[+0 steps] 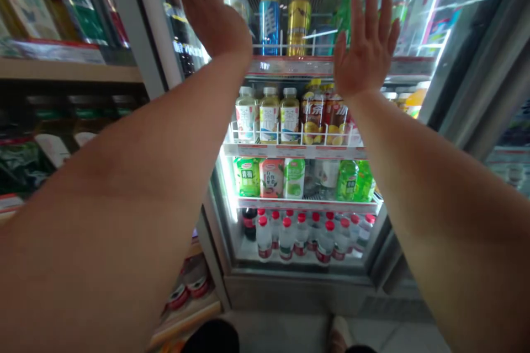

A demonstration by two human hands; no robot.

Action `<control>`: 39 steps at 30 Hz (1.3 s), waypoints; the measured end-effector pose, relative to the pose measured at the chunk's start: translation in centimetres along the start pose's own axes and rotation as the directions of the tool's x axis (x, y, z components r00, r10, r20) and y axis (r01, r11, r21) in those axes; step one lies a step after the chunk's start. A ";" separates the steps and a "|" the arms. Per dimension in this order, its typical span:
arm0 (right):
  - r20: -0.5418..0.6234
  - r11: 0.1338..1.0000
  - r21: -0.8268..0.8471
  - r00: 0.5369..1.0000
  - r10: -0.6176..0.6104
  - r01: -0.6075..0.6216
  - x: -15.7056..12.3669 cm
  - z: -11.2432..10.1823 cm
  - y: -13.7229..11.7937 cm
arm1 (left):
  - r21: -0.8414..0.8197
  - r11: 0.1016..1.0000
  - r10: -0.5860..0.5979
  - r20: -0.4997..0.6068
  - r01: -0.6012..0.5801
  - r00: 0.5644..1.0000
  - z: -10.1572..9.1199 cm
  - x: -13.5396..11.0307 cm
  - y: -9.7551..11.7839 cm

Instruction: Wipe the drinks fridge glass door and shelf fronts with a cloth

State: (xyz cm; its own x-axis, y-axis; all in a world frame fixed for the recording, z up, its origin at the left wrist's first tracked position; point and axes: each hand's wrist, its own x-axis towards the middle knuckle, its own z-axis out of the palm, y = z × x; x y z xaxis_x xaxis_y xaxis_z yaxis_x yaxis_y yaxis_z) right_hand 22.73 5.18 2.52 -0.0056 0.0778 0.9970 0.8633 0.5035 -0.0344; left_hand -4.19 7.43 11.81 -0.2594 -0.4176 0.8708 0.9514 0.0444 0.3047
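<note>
Both my arms reach up toward an open drinks fridge. My left hand (pixel 209 8) is raised at the upper shelf, fingers stretched out flat, holding nothing, close to a pale can (pixel 238 3). My right hand (pixel 368 44) is held up with its fingers spread, empty, in front of the shelf rail (pixel 290 65). Between the hands stand a blue can (pixel 269 23) and a gold can (pixel 298 23). Green bottles (pixel 351 0) stand behind my right hand.
Lower fridge shelves hold pale juice bottles (pixel 269 116), tea bottles (pixel 323 113), green drinks (pixel 248 176) and red-capped water bottles (pixel 290 237). The glass door (pixel 464 38) stands open at the right. A store shelf with packets (pixel 53 11) is on the left.
</note>
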 end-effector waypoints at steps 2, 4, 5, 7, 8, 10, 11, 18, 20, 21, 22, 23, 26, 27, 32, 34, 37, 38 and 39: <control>-0.003 1.000 0.015 1.000 -0.005 0.005 0.0 0.1 0.0 | -0.129 0.967 0.226 0.055 -0.218 0.973 -2.3 -1.5 0.6; -0.004 1.000 0.015 1.000 -0.006 0.006 0.0 0.1 0.1 | -0.301 0.757 0.641 0.176 -0.579 0.747 -5.2 -3.1 1.3; -0.007 1.000 0.006 1.000 -0.008 0.008 0.0 0.1 0.1 | -0.402 0.597 0.800 0.230 -0.694 0.554 -6.6 -3.7 1.6; -0.012 1.000 -0.015 1.000 -0.004 0.004 0.0 0.1 0.1 | -0.549 0.327 0.940 0.273 -0.769 0.205 -8.7 -4.5 1.9; -0.012 1.000 -0.019 1.000 -0.004 0.003 0.0 0.1 0.1 | -0.589 0.255 0.955 0.277 -0.767 0.105 -9.3 -4.7 1.9; -0.006 1.000 -0.014 1.000 -0.008 0.008 0.0 0.0 0.0 | -0.595 0.246 0.957 0.274 -0.765 0.095 -9.6 -4.8 1.9; -0.005 1.000 -0.009 1.000 -0.011 0.011 -0.1 0.0 0.0 | -0.565 0.299 0.948 0.272 -0.769 0.168 -9.3 -4.8 1.8; -0.046 0.999 -0.014 0.998 -0.033 0.033 -0.2 0.3 0.3 | -0.046 0.983 0.183 0.242 -0.177 0.953 -6.3 -4.4 1.7; -0.043 0.999 -0.022 0.998 -0.036 0.035 -0.1 0.3 0.4 | -0.163 0.908 0.418 0.288 -0.386 0.862 -7.1 -4.5 1.7; -0.039 0.999 -0.027 0.999 -0.036 0.035 -0.1 0.3 0.4 | -0.283 0.791 0.611 0.307 -0.543 0.730 -7.6 -4.7 1.7; -0.040 0.999 -0.032 0.999 -0.036 0.034 -0.1 0.3 0.4 | -0.401 0.636 0.771 0.300 -0.659 0.561 -8.1 -4.8 1.7; -0.044 0.999 -0.035 0.998 -0.037 0.035 -0.1 0.3 0.4 | -0.486 0.498 0.867 0.275 -0.718 0.415 -8.4 -4.9 1.7; -0.054 0.999 -0.032 0.998 -0.043 0.042 -0.1 0.3 0.4 | -0.473 0.524 0.850 0.238 -0.708 0.471 -7.6 -4.9 1.2; -0.053 0.999 -0.030 0.998 -0.041 0.040 -0.1 0.3 0.4 | -0.412 0.649 0.754 0.236 -0.640 0.613 -6.9 -4.8 0.9; -0.057 0.999 -0.043 0.998 -0.028 0.026 0.0 0.4 0.5 | -0.236 0.934 0.317 0.200 -0.268 0.927 -4.8 -4.4 0.1; -0.036 0.998 -0.056 0.999 -0.019 0.017 0.2 0.6 0.6 | -0.335 0.812 0.563 0.233 -0.478 0.793 -5.9 -4.7 0.4; -0.005 0.997 -0.076 1.000 -0.010 0.009 0.5 1.0 0.9 | -0.517 0.507 0.858 0.229 -0.690 0.460 -7.5 -5.3 0.9; -0.003 0.997 -0.079 1.000 -0.010 0.010 0.6 1.0 1.0 | -0.538 0.485 0.870 0.218 -0.689 0.443 -7.5 -5.5 1.0; -0.011 0.997 -0.077 1.000 -0.014 0.013 0.6 1.1 1.0 | -0.531 0.524 0.842 0.208 -0.666 0.497 -7.0 -5.5 0.9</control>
State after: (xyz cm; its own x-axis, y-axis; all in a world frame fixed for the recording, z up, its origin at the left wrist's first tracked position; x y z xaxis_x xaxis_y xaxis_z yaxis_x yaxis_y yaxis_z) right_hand 23.07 6.66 2.99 -0.0125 0.0615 0.9980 0.8992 0.4372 -0.0157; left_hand -0.71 3.41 4.56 0.6381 0.0182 0.7697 0.7593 -0.1804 -0.6252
